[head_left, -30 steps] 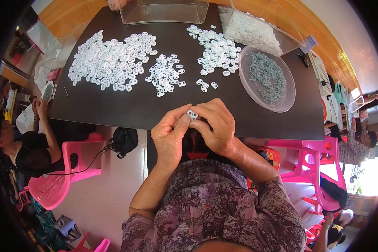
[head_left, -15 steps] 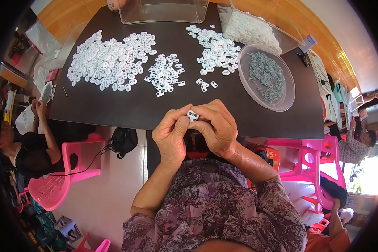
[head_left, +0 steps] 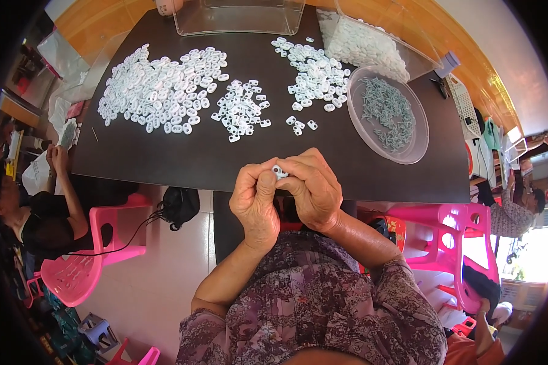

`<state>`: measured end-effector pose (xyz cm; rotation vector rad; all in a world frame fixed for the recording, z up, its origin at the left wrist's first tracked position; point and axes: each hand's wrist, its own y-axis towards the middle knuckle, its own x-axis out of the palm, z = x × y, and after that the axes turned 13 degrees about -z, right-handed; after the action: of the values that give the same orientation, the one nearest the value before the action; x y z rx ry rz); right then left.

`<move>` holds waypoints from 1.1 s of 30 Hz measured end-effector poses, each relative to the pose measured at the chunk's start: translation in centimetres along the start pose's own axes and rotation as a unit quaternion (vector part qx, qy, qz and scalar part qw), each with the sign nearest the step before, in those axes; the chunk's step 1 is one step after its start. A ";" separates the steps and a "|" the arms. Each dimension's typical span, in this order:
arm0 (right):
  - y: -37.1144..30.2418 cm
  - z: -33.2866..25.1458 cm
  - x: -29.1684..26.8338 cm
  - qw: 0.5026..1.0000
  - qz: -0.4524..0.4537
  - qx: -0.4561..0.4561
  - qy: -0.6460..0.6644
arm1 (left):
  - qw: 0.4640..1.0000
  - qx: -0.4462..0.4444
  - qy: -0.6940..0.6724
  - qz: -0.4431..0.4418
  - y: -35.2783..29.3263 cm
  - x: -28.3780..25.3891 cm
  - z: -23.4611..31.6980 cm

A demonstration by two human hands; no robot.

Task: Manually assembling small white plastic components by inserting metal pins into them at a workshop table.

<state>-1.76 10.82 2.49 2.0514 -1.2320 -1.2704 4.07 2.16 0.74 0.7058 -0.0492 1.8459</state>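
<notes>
My left hand (head_left: 254, 198) and my right hand (head_left: 313, 185) meet just over the near edge of the dark table (head_left: 182, 161). Between their thumbs and forefingers they pinch one small white plastic piece with dark holes (head_left: 279, 172). The fingers cover most of it. Beyond the hands lies a small pile of white two-hole plastic pieces (head_left: 240, 108). A large pile of white oval pieces (head_left: 158, 91) spreads to its left, and another pile of white pieces (head_left: 316, 76) lies to the right, with a few loose ones nearer me. A round clear tub (head_left: 353, 131) holds many thin grey-green pins (head_left: 386, 112).
A clear plastic box (head_left: 237, 30) stands at the far edge. Beside it, a tilted clear container (head_left: 420, 70) holds a bag of white pieces (head_left: 365, 48). Pink chairs (head_left: 125, 225) flank me. A person (head_left: 49, 213) sits at the left; others are at the right.
Both hands still pinch the small white piece together. My left hand has shifted slightly right and turned more upright, and less of the piece shows between the fingers.
</notes>
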 end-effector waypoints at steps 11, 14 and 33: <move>0.1 -0.4 0.6 0.997 -0.009 0.078 0.025 | 1.000 -0.017 -0.005 0.001 0.4 -0.2 1.0; 0.2 -0.4 0.8 0.999 0.008 0.042 0.008 | 1.000 -0.010 0.006 0.006 0.4 0.0 1.0; -0.1 -1.4 0.2 1.000 -0.002 -0.008 -0.020 | 0.987 0.120 0.099 -0.029 -0.3 0.5 0.4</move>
<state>-0.48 10.53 3.01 2.0265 -1.2329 -1.3252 4.45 2.52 1.22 0.6781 0.3248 1.8757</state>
